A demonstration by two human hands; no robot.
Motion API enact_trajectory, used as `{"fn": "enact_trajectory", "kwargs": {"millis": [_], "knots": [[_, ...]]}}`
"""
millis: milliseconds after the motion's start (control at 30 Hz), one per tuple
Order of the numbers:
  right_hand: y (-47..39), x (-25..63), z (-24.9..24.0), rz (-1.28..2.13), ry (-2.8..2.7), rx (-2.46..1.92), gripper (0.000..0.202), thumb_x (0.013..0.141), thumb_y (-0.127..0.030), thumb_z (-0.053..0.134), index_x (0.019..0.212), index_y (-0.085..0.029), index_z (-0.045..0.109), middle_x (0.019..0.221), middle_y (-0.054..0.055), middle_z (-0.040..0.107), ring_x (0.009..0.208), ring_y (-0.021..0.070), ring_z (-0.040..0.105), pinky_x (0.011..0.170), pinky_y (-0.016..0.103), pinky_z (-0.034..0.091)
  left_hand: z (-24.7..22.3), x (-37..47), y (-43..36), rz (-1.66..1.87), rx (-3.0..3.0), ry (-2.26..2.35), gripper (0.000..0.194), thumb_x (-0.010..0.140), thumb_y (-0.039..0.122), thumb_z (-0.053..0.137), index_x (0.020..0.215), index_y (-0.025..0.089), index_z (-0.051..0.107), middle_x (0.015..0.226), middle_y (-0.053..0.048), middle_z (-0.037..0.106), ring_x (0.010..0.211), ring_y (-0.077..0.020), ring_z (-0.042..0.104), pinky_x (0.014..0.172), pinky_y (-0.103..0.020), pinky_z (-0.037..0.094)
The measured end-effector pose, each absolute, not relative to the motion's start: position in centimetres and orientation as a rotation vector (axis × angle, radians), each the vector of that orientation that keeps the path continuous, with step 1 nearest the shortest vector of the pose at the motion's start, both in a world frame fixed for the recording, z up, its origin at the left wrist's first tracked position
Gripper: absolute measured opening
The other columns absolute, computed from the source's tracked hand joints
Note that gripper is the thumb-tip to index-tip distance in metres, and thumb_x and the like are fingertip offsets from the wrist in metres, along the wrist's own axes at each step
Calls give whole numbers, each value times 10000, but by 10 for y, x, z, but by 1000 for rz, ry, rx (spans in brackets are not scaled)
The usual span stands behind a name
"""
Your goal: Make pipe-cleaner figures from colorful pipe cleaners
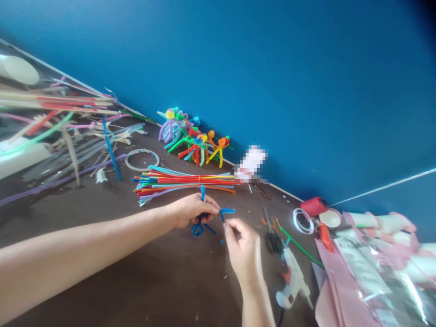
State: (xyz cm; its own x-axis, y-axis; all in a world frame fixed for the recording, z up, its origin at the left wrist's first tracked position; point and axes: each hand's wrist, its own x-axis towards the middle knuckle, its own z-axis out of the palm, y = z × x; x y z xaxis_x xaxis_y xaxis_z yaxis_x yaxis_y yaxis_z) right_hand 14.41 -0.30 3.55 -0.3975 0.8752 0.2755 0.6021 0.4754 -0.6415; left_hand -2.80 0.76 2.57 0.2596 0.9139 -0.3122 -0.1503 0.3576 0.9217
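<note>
Blue pipe cleaners point(197, 229), bent into a figure with a small loop at its lower end, are pinched in my left hand point(195, 210). A stub sticks up above the hand, and other ends point out to the right. My right hand point(242, 236) closes its thumb and forefinger on a thin blue end below the left fingertips. My left fingers hide the middle of the figure. Just beyond my hands lies a bundle of coloured pipe cleaners point(190, 180), tied round the middle. Finished-looking pipe-cleaner figures point(200, 145) stand against the blue wall.
To the right lie black-handled scissors point(272, 240), a white glue gun point(293, 279), a green pipe cleaner point(301, 247) and tape rolls point(303, 221). Pink wrapping sheets point(335, 290) cover the far right. A tape ring point(142, 160) and cluttered strips and sticks lie left.
</note>
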Motion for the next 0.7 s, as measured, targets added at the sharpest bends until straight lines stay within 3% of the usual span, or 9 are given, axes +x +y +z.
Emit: {"fn": "enact_trajectory", "kwargs": {"millis": [133,300,433,700], "knots": [[2,145,36,808,-2084,-1209,156,777,-245,476,752,-180,615,704,29,646,641,155,582,619,238,438,25,-34,9,702,802,835,146,581,261,571,638,128,555,457,40,437,362,-45,326,319,-164,81],[7,149,39,996,-2134,-1235,115,742,-218,502,735,-173,607,671,6,634,615,134,567,590,216,430,30,-35,5,621,1074,924,115,571,219,580,606,116,620,419,36,447,383,-50,344,361,-169,225],[9,151,37,801,-2262,-1259,73,705,-216,532,680,-183,592,644,-5,604,609,133,546,584,220,405,31,-34,1,559,1511,1019,140,596,228,553,628,141,659,448,28,497,430,-75,396,424,-184,314],[-2,143,38,227,-2303,-1238,82,734,-172,506,693,-186,575,652,15,588,630,153,520,671,283,360,32,-26,-8,616,1934,1544,150,626,290,538,670,231,668,658,-17,640,638,-163,554,560,-208,351]]}}
